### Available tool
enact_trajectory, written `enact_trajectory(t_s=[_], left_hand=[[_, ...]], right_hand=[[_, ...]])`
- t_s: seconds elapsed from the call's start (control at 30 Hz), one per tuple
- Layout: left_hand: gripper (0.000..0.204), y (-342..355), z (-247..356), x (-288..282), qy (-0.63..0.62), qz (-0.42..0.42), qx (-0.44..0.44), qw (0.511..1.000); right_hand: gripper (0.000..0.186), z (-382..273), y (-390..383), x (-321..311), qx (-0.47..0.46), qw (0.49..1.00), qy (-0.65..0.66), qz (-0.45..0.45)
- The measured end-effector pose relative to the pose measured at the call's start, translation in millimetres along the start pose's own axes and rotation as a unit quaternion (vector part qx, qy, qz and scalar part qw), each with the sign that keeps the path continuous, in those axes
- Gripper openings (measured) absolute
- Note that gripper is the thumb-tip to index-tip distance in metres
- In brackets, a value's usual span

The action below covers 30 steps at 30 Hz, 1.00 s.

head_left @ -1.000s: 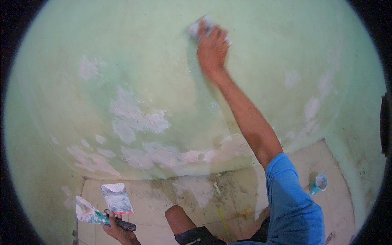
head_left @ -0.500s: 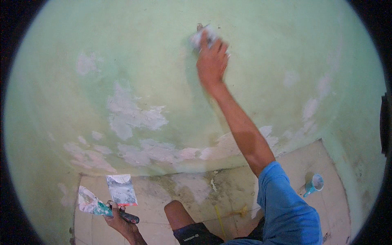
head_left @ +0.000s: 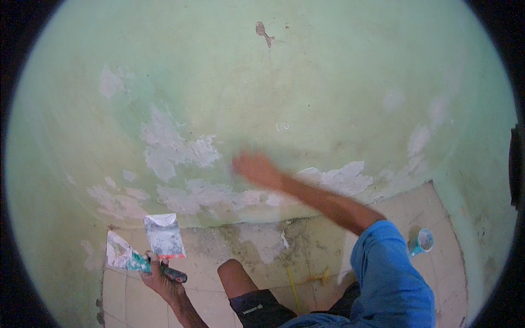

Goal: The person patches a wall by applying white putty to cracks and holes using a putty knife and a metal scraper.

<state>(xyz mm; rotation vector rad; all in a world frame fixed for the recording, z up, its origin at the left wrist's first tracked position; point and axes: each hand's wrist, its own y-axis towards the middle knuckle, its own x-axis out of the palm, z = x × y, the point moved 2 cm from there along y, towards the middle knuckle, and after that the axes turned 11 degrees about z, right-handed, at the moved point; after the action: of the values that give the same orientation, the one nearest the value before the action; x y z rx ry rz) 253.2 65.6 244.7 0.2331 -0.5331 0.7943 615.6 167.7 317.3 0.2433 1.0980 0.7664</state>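
My left hand [head_left: 159, 276] grips a dark-handled putty knife with a green collar and a smeared white blade [head_left: 119, 249], together with a flat, plaster-smeared plate [head_left: 163, 234] with a red edge. My right hand [head_left: 254, 169] is blurred in front of the green wall [head_left: 333, 82]; whatever its fingers hold, if anything, cannot be made out. Pale filler patches [head_left: 175, 145] cover parts of the wall's lower area, and a small chipped spot [head_left: 262, 34] shows high up.
The tiled floor [head_left: 136, 300] runs along the wall's foot, stained at the edge. A turquoise container [head_left: 424, 240] stands at the right. A thin yellow strip [head_left: 293, 287] and a small yellowish object [head_left: 320, 277] lie near my knee. A dark object [head_left: 513, 167] is at the far right rim.
My right hand has dropped from high on the wall to the middle, uncovering the chipped spot; the flat tool it held earlier is no longer discernible. My left hand and its tools have risen slightly.
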Motion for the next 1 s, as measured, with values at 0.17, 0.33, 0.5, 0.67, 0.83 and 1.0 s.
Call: enact_trajectory(t_s=[0.17,0.33,0.5,0.67,0.83,1.0], left_hand=[[0.025,-1,-4,-2,-0.022,-0.073,-0.042,0.996],[0.028,-19,-15,11,-0.03,-0.117,-0.085,0.989],[0.026,-17,-14,13,0.053,-0.171,-0.09,0.98],[0.023,-36,8,30,-0.125,-0.212,-0.195,0.95],[0.023,-59,41,44,-0.103,-0.166,-0.206,0.959],[0.024,-67,53,30,0.04,-0.215,-0.235,0.947]], right_hand=[[0.044,-212,-270,222,0.114,0.905,0.373,-0.169],[0.052,-316,-386,261,0.273,0.743,0.548,-0.27],[0.059,-267,-292,175,0.436,0.682,0.562,-0.167],[0.054,-218,-123,-22,0.366,0.426,0.804,0.199],[0.043,-239,-41,-119,0.5,0.4,0.751,0.159],[0.03,-183,-35,-140,0.457,0.385,0.682,0.421]])
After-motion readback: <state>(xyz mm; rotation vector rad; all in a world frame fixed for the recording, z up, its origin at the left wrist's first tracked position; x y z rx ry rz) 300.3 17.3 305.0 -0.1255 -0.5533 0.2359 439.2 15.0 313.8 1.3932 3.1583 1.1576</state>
